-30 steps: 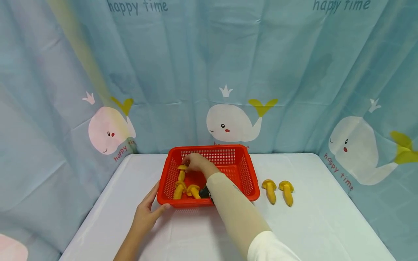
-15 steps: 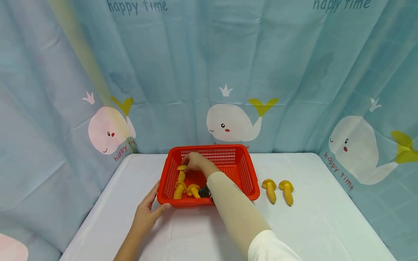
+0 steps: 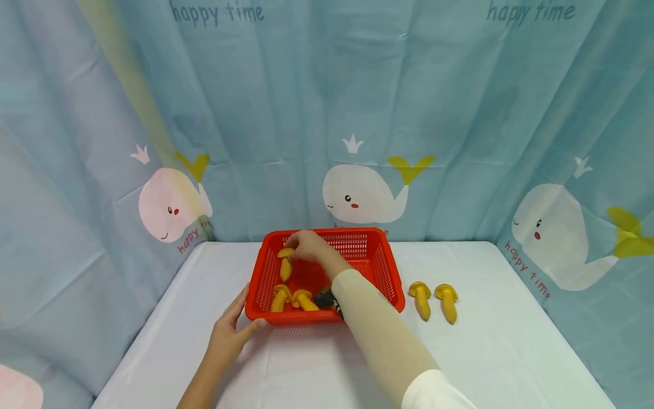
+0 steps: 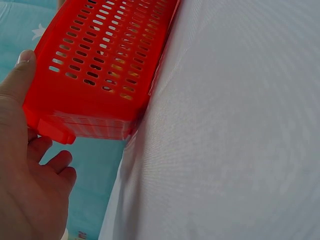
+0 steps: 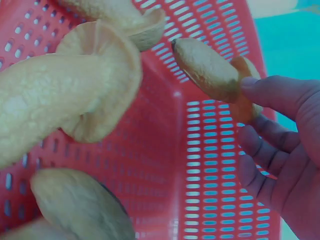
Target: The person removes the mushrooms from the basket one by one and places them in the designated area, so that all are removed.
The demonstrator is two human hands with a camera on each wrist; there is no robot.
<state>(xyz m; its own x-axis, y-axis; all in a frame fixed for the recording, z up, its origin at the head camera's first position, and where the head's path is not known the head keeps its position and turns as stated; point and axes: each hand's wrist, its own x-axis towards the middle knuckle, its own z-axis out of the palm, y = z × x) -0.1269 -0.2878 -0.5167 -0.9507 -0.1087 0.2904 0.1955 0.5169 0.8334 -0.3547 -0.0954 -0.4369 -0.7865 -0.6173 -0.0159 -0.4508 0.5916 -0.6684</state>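
Note:
My left hand [image 3: 227, 335] holds the near left corner of a red plastic basket [image 3: 357, 230], thumb on the front and fingers at the left side. In the left wrist view the thumb lies against the perforated wall of the basket [image 4: 82, 100]. Inside the basket's far left, my right hand [image 3: 309, 248] pinches a yellow toy mushroom [image 3: 286, 269] by its cap. In the right wrist view that mushroom's stem [image 5: 207, 70] points away from the fingers, toward the basket wall. Two more mushrooms, one left [image 3: 280, 298] and one right [image 3: 305, 300], lie near the basket's front wall.
On the white table [image 3: 490, 363], right of the basket, two mushrooms lie side by side, one nearer [image 3: 421, 300] and one farther right [image 3: 448, 303]. A dark object [image 3: 325, 297] shows partly under the right forearm. A blue whale-print curtain [image 3: 286, 113] hangs behind.
My right hand has moved up and slightly back with the mushroom, drawing it away from the one in front. The left hand and basket have stayed nearly in place.

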